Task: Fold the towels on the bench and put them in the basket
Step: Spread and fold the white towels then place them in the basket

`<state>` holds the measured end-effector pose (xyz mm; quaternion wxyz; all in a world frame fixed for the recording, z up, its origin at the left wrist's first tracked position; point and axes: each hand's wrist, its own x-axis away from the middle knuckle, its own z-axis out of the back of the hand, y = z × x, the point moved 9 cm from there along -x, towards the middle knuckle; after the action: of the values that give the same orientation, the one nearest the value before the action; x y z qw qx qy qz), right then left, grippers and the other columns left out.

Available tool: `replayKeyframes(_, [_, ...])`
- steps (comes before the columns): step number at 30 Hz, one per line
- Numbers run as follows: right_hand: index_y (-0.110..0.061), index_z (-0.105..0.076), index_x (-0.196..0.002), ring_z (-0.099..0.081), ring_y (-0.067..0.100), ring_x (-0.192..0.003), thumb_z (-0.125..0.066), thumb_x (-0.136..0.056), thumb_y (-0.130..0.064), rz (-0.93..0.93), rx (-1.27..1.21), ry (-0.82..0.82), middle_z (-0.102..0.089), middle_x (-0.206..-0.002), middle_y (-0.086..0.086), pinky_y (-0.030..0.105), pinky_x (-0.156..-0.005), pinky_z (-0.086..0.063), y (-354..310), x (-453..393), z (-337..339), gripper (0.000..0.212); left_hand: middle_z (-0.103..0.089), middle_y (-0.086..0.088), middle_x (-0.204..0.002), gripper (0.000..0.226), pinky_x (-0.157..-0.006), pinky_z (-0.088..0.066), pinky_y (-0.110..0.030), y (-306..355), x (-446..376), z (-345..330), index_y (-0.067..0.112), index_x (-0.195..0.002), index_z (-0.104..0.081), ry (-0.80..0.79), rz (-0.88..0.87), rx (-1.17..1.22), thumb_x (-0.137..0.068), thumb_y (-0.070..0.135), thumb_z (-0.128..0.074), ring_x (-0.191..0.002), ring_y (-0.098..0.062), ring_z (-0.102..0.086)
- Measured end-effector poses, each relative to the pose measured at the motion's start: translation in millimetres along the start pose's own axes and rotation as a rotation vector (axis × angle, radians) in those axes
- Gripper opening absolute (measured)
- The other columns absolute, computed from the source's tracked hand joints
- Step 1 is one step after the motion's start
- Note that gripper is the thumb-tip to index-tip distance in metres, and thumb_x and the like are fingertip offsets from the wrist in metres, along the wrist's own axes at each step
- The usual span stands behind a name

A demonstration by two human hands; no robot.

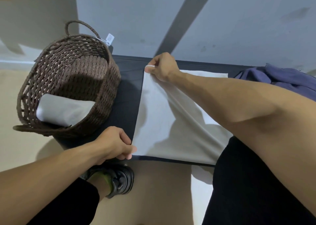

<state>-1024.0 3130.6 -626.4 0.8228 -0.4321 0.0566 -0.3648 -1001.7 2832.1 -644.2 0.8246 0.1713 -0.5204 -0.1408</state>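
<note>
A white towel [164,122] lies spread on the dark table [126,94], its left edge lifted between the two hands. The left hand [114,143] pinches the near-left corner between thumb and curled fingers at the table's front edge. The right hand [161,67] pinches the far-left corner at the back edge — the cloth hangs taut from that grip down to the flat part. Just left of the towel stands a brown woven basket [68,81] with a folded white towel [63,109] inside. A crumpled blue towel [280,77] lies at the table's right end — well apart from both hands.
</note>
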Motion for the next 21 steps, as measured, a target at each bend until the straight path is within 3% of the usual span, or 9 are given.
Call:
replayKeyframes(3, [-0.020,-0.067,-0.079,-0.067,0.018,-0.090,-0.063,-0.088,-0.021,0.013,0.058,-0.004,-0.073,-0.085,-0.001,0.028,-0.083,-0.052,-5.5,1.0,-6.9,0.011,-0.072,-0.012,-0.062,0.023,-0.056,-0.055,-0.028,-3.7,-6.1,1.7,0.005,-0.091,-0.065,0.009,0.001,-0.042,-0.076,0.008,-0.083,-0.055,-0.017,-0.067])
replayKeyframes(5, [-0.021,-0.065,-0.085,-0.061,0.024,-0.103,-0.051,-0.090,-0.014,0.032,0.165,-0.040,-0.073,-0.096,-0.001,0.035,-0.097,-0.045,-11.9,2.7,-16.6,0.016,-0.071,-0.010,-0.061,0.017,-0.058,-0.054,-0.029,-5.7,-10.2,2.4,0.008,-0.087,-0.069,0.007,-0.008,-0.106,-0.077,0.013,-0.082,-0.053,-0.016,-0.063])
replayKeyframes(7, [-0.021,-0.066,-0.087,-0.058,0.023,-0.104,-0.050,-0.089,-0.012,0.045,0.183,-0.049,-0.071,-0.094,-0.003,0.037,-0.102,-0.041,-16.3,2.3,-20.5,0.018,-0.071,-0.009,-0.061,0.011,-0.060,-0.053,-0.030,-6.9,-11.8,2.3,0.010,-0.082,-0.072,-0.014,-0.017,-0.190,-0.079,0.016,-0.080,-0.053,-0.017,-0.061])
replayKeyframes(10, [-0.022,-0.066,-0.081,-0.065,0.023,-0.094,-0.065,-0.085,-0.024,0.099,0.151,-0.050,-0.070,-0.083,-0.004,0.040,-0.097,-0.047,-18.8,1.6,-17.2,0.005,-0.070,-0.004,-0.061,0.012,-0.055,-0.052,-0.025,2.9,-7.9,3.1,0.012,-0.075,-0.070,-0.028,-0.040,-0.401,-0.078,0.019,-0.078,-0.051,-0.016,-0.064])
replayKeyframes(15, [-0.016,-0.062,-0.101,-0.052,0.026,-0.105,-0.068,-0.085,-0.044,0.150,0.290,0.064,-0.061,-0.106,0.006,0.039,-0.094,-0.042,-7.3,12.2,22.1,0.033,-0.062,-0.002,-0.053,0.021,-0.062,-0.058,-0.029,40.8,3.4,7.0,0.009,-0.071,-0.063,-0.015,0.032,-0.884,-0.078,0.026,-0.073,-0.051,-0.018,-0.063])
replayKeyframes(18, [-0.013,-0.060,-0.109,-0.056,0.026,-0.105,-0.066,-0.086,-0.033,0.138,0.306,0.091,-0.062,-0.109,0.007,0.038,-0.090,-0.046,1.6,20.6,65.8,0.031,-0.060,-0.004,-0.055,0.026,-0.059,-0.055,-0.030,69.4,3.0,8.0,0.010,-0.064,-0.057,0.021,-0.003,-0.903,-0.082,0.025,-0.068,-0.048,-0.020,-0.060])
replayKeyframes(21, [-0.010,-0.063,-0.106,-0.061,0.029,-0.102,-0.062,-0.084,-0.016,0.038,0.384,0.039,-0.066,-0.109,0.008,0.031,-0.081,-0.049,29.5,37.4,105.6,0.023,-0.066,-0.005,-0.076,0.017,-0.075,-0.058,-0.037,104.8,-1.9,11.8,0.010,-0.075,-0.062,0.111,-0.200,-0.794,-0.081,0.024,-0.067,-0.070,-0.023,-0.065])
